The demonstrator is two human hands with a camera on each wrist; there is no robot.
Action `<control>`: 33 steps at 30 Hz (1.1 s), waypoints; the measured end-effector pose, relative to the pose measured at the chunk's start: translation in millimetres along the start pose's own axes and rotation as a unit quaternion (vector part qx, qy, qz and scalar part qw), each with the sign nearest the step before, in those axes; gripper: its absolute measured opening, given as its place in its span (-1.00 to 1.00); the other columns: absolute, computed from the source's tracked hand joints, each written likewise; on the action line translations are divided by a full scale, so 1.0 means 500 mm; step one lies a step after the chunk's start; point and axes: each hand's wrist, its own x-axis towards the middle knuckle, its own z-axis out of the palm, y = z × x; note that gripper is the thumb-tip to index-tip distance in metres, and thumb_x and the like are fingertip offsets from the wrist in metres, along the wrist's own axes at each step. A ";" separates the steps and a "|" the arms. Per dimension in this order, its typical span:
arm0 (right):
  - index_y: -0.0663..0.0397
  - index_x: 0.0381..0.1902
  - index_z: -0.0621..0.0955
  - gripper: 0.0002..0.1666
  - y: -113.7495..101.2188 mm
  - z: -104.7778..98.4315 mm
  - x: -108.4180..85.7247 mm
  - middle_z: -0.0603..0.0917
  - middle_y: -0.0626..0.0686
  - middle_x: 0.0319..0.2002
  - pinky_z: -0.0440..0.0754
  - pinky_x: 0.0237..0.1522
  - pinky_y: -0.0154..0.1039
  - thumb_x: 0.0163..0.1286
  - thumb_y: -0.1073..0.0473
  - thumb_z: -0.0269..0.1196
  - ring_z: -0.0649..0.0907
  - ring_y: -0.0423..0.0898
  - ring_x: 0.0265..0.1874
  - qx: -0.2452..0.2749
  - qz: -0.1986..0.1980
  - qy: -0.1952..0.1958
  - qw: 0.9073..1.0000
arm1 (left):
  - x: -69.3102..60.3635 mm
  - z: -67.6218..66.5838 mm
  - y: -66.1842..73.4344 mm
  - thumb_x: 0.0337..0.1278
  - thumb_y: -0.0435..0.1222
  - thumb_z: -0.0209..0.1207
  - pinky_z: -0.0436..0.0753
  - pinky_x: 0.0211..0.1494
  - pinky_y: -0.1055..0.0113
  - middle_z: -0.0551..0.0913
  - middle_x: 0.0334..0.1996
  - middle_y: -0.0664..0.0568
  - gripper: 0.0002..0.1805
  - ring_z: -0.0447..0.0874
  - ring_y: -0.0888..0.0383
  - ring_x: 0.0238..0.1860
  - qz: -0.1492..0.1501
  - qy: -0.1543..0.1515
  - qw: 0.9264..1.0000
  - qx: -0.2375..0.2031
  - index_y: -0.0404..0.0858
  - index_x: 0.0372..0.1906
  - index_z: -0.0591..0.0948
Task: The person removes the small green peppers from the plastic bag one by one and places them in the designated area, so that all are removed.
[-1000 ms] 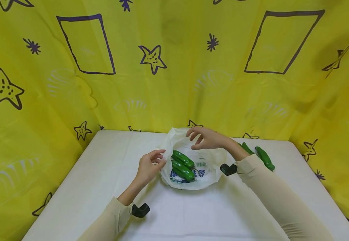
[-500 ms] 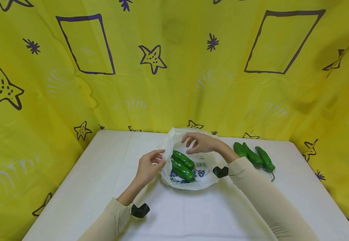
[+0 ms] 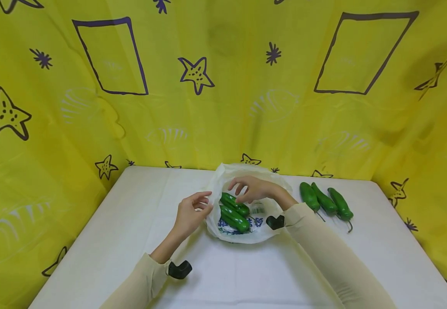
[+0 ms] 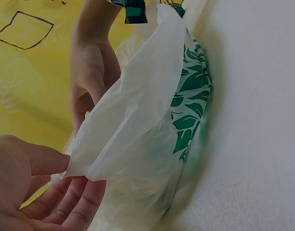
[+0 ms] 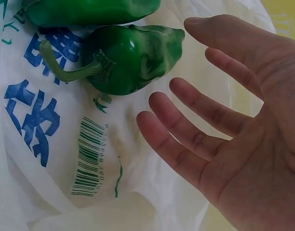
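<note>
A white plastic bag [image 3: 264, 235] with blue print and a barcode lies with its mouth spread wide. Its rim is pinched between thumb and fingers of my left hand [image 4: 46, 187], seen at the bag's left side in the head view. Inside are two glossy green peppers, a nearer pepper [image 3: 234, 219] and a farther pepper [image 5: 133, 60], whose stem shows in the right wrist view. Over the bag's mouth hovers my right hand [image 3: 253, 189], fingers spread and relaxed, holding nothing. Its thumb tip comes close to the farther pepper's end; contact is unclear.
Three more green peppers lie side by side to the right of the bag: a left one [image 3: 309, 196], a middle one [image 3: 324, 201] and a right one [image 3: 340, 203]. The white table [image 3: 243, 274] is bounded by a yellow patterned curtain [image 3: 223, 116].
My right hand has moved left and lower, toward the peppers in the bag. Its arm has uncovered the three peppers on the right. The left hand stays at the bag's rim.
</note>
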 end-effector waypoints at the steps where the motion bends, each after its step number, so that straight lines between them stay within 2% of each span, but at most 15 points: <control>1: -0.05 0.25 0.54 -0.50 0.002 0.001 0.001 0.62 0.18 0.12 0.74 -0.14 -0.02 0.39 0.16 0.39 0.70 0.10 -0.03 0.000 0.002 -0.002 1.000 | 0.000 0.000 -0.001 0.14 -0.50 0.37 0.59 -0.39 0.46 0.73 -0.26 -0.05 -0.61 0.74 0.10 -0.31 0.001 0.000 1.000 0.000 -0.28 0.11 0.72; 7: -0.09 0.30 0.51 -0.42 0.013 0.011 0.007 0.62 0.21 0.13 0.74 -0.23 -0.05 0.37 0.19 0.41 0.71 0.06 -0.10 0.010 0.004 -0.014 1.000 | 0.000 0.000 -0.004 0.15 -0.51 0.35 0.58 -0.40 0.45 0.73 -0.26 -0.07 -0.62 0.74 0.10 -0.32 0.005 -0.001 1.000 0.004 -0.31 0.11 0.72; 17: -0.20 0.35 0.50 -0.38 0.014 0.020 0.009 0.60 0.20 0.15 0.73 -0.25 -0.06 0.38 0.24 0.40 0.70 0.00 -0.19 0.018 0.013 -0.027 0.999 | -0.001 0.001 0.000 0.15 -0.49 0.36 0.60 -0.35 0.47 0.73 -0.23 -0.04 -0.60 0.74 0.10 -0.29 -0.013 -0.002 1.000 0.003 -0.26 0.12 0.72; 26: -0.08 0.37 0.51 -0.39 0.007 0.019 0.011 0.60 0.21 0.16 0.70 -0.34 -0.08 0.40 0.32 0.35 0.68 0.00 -0.19 0.016 -0.004 -0.048 0.999 | -0.001 0.000 -0.003 0.14 -0.50 0.37 0.59 -0.36 0.47 0.72 -0.24 -0.04 -0.59 0.74 0.10 -0.29 -0.011 -0.001 1.000 0.001 -0.26 0.12 0.72; 33: -0.11 0.35 0.54 -0.41 0.005 0.021 0.011 0.61 0.18 0.14 0.71 -0.31 -0.07 0.40 0.32 0.35 0.68 0.01 -0.17 0.014 0.001 -0.046 0.999 | -0.001 0.000 -0.001 0.14 -0.49 0.38 0.59 -0.37 0.46 0.72 -0.24 -0.05 -0.59 0.74 0.10 -0.29 -0.018 -0.002 1.000 0.000 -0.26 0.12 0.72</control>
